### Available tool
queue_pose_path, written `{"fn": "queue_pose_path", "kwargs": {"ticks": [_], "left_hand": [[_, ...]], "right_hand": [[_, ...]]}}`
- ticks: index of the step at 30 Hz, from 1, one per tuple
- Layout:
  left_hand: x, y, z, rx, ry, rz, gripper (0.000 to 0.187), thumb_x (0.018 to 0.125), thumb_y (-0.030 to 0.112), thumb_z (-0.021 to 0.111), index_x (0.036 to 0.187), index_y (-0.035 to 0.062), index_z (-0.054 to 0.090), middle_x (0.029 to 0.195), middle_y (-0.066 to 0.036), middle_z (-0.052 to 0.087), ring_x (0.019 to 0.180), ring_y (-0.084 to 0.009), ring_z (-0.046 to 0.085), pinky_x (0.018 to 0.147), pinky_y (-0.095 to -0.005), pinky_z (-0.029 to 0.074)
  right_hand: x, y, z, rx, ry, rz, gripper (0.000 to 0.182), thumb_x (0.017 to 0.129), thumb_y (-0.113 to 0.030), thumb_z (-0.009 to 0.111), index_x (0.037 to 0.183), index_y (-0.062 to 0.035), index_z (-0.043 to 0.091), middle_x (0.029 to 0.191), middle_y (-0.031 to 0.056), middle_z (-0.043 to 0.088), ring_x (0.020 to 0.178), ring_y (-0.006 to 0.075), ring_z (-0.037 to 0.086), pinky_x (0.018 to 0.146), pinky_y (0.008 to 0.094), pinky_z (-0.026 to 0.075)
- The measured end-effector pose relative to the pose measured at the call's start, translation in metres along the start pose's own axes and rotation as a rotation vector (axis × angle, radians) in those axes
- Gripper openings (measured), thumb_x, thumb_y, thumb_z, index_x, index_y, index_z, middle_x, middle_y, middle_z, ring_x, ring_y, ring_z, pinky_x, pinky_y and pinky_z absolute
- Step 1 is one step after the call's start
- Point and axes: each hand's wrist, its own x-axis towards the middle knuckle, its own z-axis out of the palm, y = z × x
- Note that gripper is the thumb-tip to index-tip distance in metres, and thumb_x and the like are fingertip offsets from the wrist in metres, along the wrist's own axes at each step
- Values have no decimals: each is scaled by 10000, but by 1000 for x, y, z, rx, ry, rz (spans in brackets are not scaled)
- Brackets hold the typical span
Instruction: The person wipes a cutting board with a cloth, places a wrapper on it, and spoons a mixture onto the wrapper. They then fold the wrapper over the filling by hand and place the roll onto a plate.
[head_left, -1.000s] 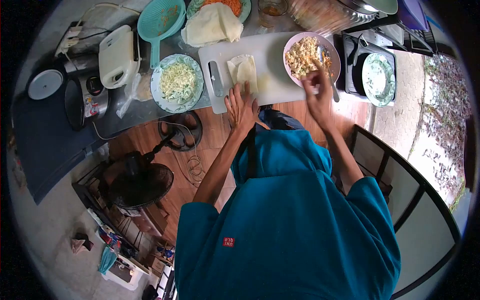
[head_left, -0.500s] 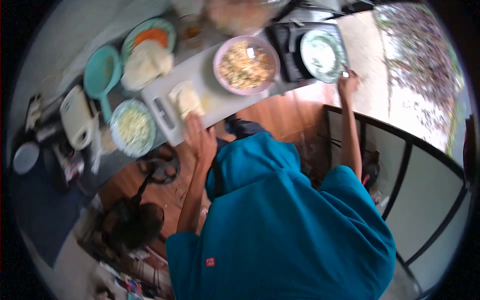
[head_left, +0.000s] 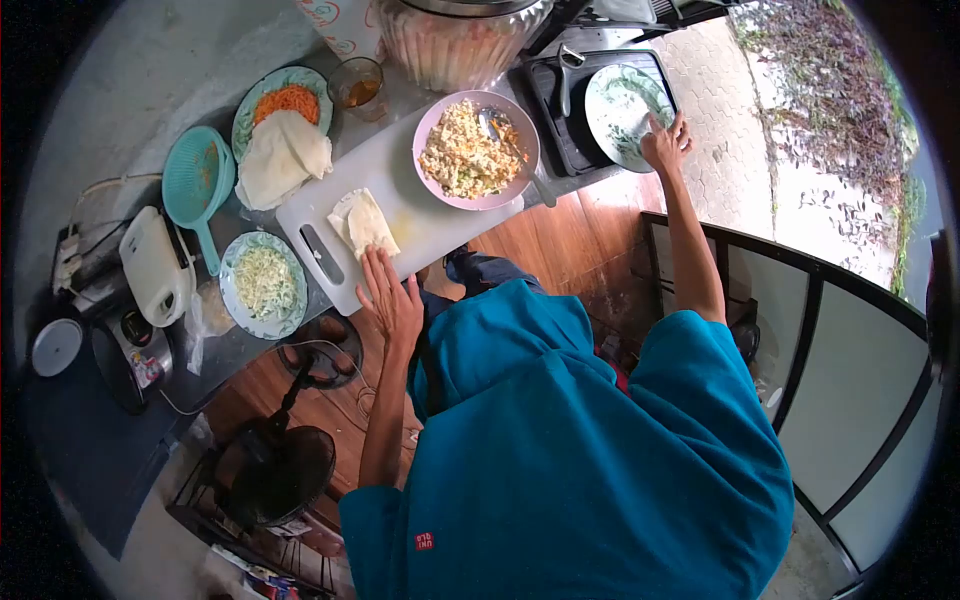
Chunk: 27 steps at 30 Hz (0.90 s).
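Observation:
My left hand [head_left: 393, 303] lies with its fingers stretched out, the tips on the near edge of a folded pale wrapper [head_left: 362, 222]. That wrapper rests on a white cutting board [head_left: 300, 215]. Over on the right, my right hand [head_left: 667, 147] reaches onto a green-patterned plate [head_left: 608, 90] smeared with white paste, a finger at the paste and the other fingers loosely apart. Between the hands, a pink bowl [head_left: 425, 182] of chopped vegetable filling [head_left: 467, 155] stands on the board with a spoon [head_left: 541, 188] in it.
Left of the board are a plate of shredded carrot [head_left: 287, 102] with stacked wrappers [head_left: 283, 160], a teal strainer [head_left: 195, 180] and a plate of shredded cabbage [head_left: 265, 282]. A glass [head_left: 358, 88] and a large jar [head_left: 460, 50] stand behind. A peeler [head_left: 567, 80] lies on the black tray [head_left: 545, 100].
My right hand has moved from the plate's right rim inward to the white paste. My left hand stays at the wrapper's near edge. The whole view has shifted slightly.

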Motion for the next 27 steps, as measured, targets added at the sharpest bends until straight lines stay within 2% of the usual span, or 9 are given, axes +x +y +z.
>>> {"fn": "queue_pose_path", "kwargs": {"ticks": [5, 8, 11, 13, 16, 19, 22, 24, 27], "left_hand": [[1, 3, 2, -29, -4, -22, 690, 970, 315, 483, 1537, 32, 210, 1621, -136, 168, 1493, -277, 164, 1108, -545, 187], [2, 2, 5, -116, -34, -66, 689, 965, 311, 497, 1531, 30, 224, 1618, -138, 166, 1493, -286, 156, 1109, -570, 193], [1, -1, 9, -148, -3, -78, 682, 960, 300, 507, 1526, 33, 236, 1615, -141, 171, 1491, -290, 156, 1107, -581, 189], [0, -3, 8, -180, 15, -70, 670, 961, 291, 507, 1523, 39, 245, 1614, -142, 177, 1491, -294, 160, 1102, -584, 185], [2, -3, 8, -228, 25, -64, 643, 940, 266, 534, 1497, 37, 307, 1608, -132, 197, 1477, -287, 188, 1101, -562, 181], [1, -2, 11, -227, 51, -71, 644, 935, 255, 539, 1495, 36, 310, 1607, -133, 199, 1474, -291, 194, 1093, -560, 194], [1, -1, 12, -233, 65, -79, 647, 928, 254, 547, 1495, 45, 316, 1604, -135, 203, 1462, -300, 211, 1088, -553, 193], [0, -1, 14, -257, 86, -78, 647, 917, 248, 556, 1491, 59, 325, 1593, -136, 224, 1438, -317, 241, 1071, -558, 209], [1, 0, 16, -242, 78, -85, 637, 911, 231, 562, 1481, 58, 335, 1580, -137, 248, 1411, -327, 271, 1051, -553, 229]], "right_hand": [[17, 24, 43, 47, 43, 11, 615, 807, -263, 520, 1411, -368, 479, 1595, 213, 156, 1458, 445, 146, 1108, 661, 158], [9, 3, 1, -121, -204, 56, 610, 820, -241, 533, 1416, -355, 466, 1580, 220, 198, 1445, 442, 172, 1099, 653, 168], [19, 20, 31, 25, -1, 68, 656, 817, -300, 583, 1448, -384, 423, 1578, 232, 192, 1428, 479, 209, 1103, 664, 196], [17, 16, 27, 177, 149, 154, 589, 836, -325, 594, 1405, -415, 474, 1498, 196, 338, 1311, 459, 354, 1039, 647, 289], [0, -16, -23, 376, 245, 145, 533, 846, -279, 630, 1370, -305, 540, 1445, 182, 422, 1243, 403, 445, 1000, 572, 364], [-36, -88, -83, 945, 363, -66, 473, 837, -137, 701, 1285, -56, 575, 1266, 136, 579, 1057, 262, 580, 882, 383, 438], [-89, -186, -125, 1304, 171, -358, 414, 883, -168, 684, 1257, -40, 562, 1172, 94, 613, 1040, 204, 578, 875, 331, 434], [-120, -247, -159, 1234, 61, -632, 497, 820, -75, 726, 1271, -15, 527, 1128, 115, 610, 1040, 219, 591, 892, 338, 467], [-150, -325, -166, 1281, -217, -761, 571, 784, -1, 719, 1311, -80, 514, 1115, 96, 628, 1016, 236, 606, 916, 370, 473]]}}
